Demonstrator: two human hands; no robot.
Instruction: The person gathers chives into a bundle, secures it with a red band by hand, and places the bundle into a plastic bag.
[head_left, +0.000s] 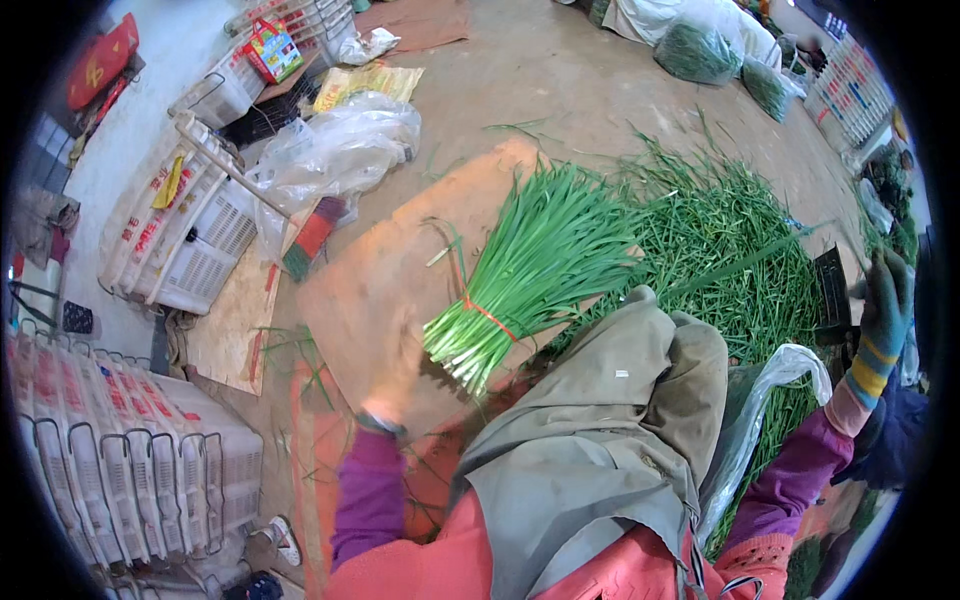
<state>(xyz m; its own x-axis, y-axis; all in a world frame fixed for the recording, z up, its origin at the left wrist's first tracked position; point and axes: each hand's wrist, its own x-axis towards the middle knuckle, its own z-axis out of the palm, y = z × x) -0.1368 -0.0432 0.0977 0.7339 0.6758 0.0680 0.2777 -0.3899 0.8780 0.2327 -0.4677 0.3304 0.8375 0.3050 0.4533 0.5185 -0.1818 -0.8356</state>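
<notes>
A bundle of garlic chives (544, 255) lies on a worn, tan board (360, 277). An orange-red tie (487, 316) circles it near its pale cut ends. My left hand (394, 364) is motion-blurred over the board, left of those ends and apart from them; its fingers cannot be made out. Far to the right, my right hand (883, 304) wears a grey-green knit glove with yellow stripes. It is raised beside a black crate (834, 289), fingers pointing away from me; whether it holds anything is unclear.
Loose green leaves (735, 247) are heaped right of the board. A broom (313, 236) leans by white plastic crates (202, 240); more crates (135, 442) are stacked nearer left. Clear plastic sheeting (352, 142) lies beyond. Bagged greens (697, 52) stand at the far right.
</notes>
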